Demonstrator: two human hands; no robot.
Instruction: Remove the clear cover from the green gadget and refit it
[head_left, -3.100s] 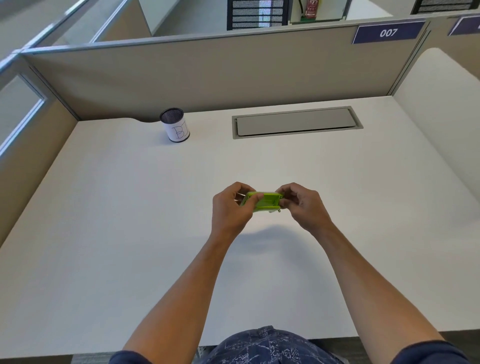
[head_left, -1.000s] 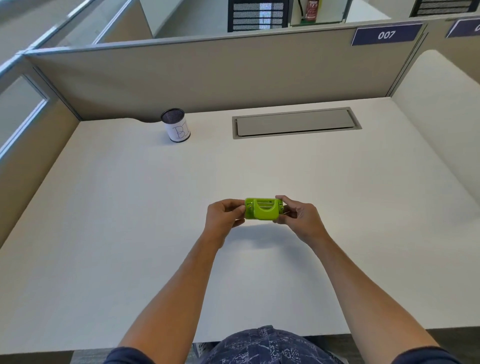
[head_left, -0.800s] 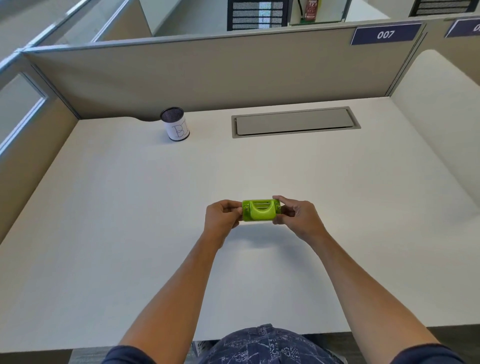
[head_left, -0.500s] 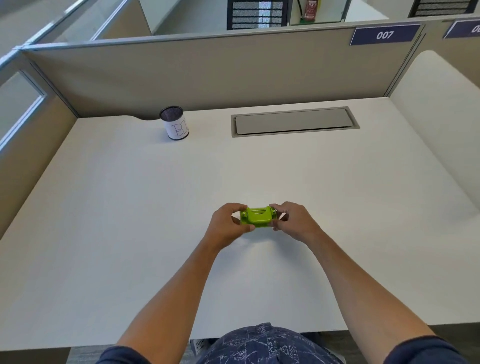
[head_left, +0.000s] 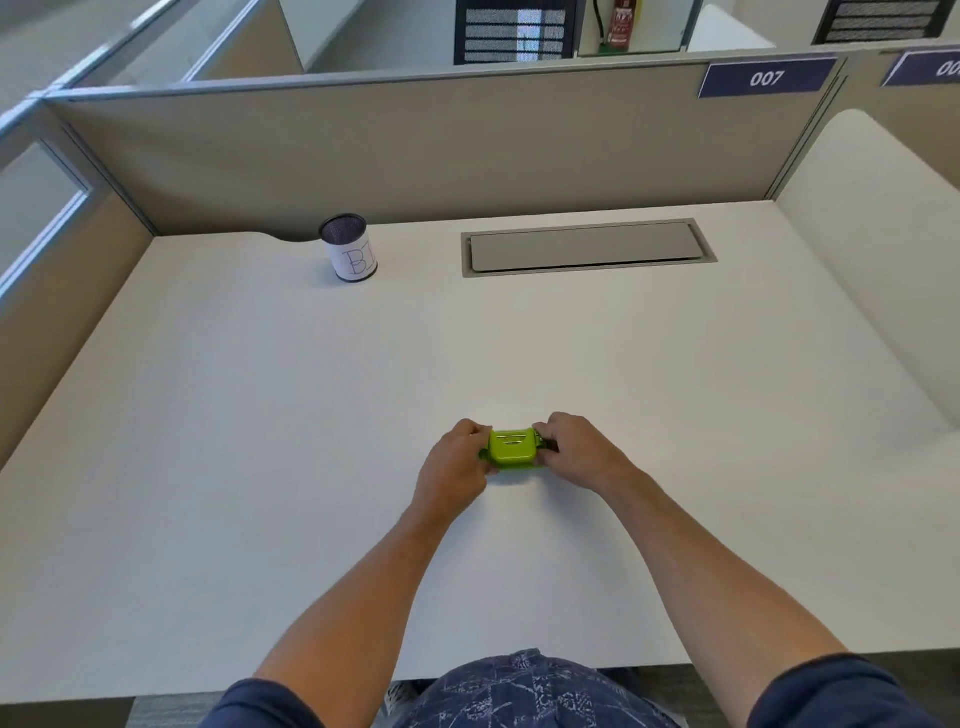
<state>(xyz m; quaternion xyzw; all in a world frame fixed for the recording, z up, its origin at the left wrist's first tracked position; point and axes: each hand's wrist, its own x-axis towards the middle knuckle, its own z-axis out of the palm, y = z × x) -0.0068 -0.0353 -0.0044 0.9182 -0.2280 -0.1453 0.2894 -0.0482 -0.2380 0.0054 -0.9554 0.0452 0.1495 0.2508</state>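
The small lime-green gadget sits low at the white desk, in the middle near me, between both hands. My left hand grips its left end, fingers curled around it. My right hand grips its right end. The gadget's top face shows a slotted shape. I cannot make out the clear cover as a separate piece; whether it is on the gadget is too small to tell. The gadget looks to be touching or just above the desk surface.
A mesh pen cup with a white label stands at the back left. A grey cable hatch lies flush in the desk at the back. Beige partition walls close the desk on three sides.
Both hands have lowered the gadget toward the desk and drawn closer together around it. Its slotted face, earlier turned toward me, now faces up.
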